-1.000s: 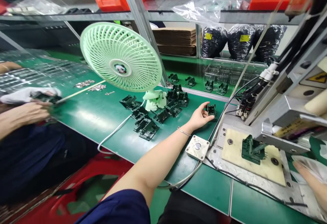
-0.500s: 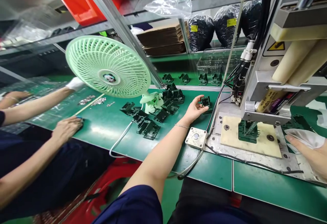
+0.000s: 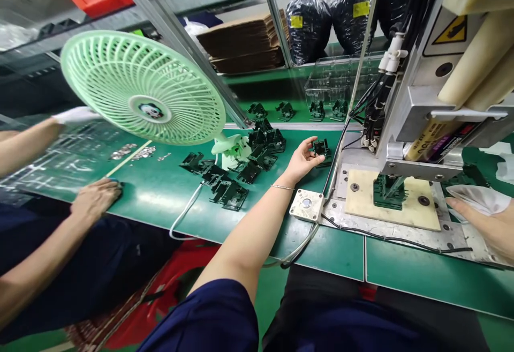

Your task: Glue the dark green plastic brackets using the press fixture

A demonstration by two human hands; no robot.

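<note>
My left hand [image 3: 304, 160] is closed on a small black plastic part [image 3: 320, 148], thumb in front and fingers behind, just left of the press's cables. On the right, my right hand [image 3: 482, 222] lies beside the press base; white cloth or glove material [image 3: 480, 200] covers part of its fingers, so what they hold, if anything, is hidden. Between the hands, another dark plastic part [image 3: 388, 191] sits on the cream fixture plate [image 3: 417, 207] under the press head [image 3: 421, 164]. Loose black parts [image 3: 228, 188] lie in a cluster left of my left hand.
A green fan [image 3: 148, 92] stands on the green bench [image 3: 152, 196]. A co-worker's hand [image 3: 96, 199] rests at the left, near small metal pieces. A button box [image 3: 307, 205] with cables sits by my forearm. More parts [image 3: 316, 110] stand along the back, below black bags [image 3: 309, 28].
The view has tilted down and shifted slightly, so the shelf and fan sit higher in the picture. My left hand keeps its hold on the black part. The co-worker's gloved hand has moved left.
</note>
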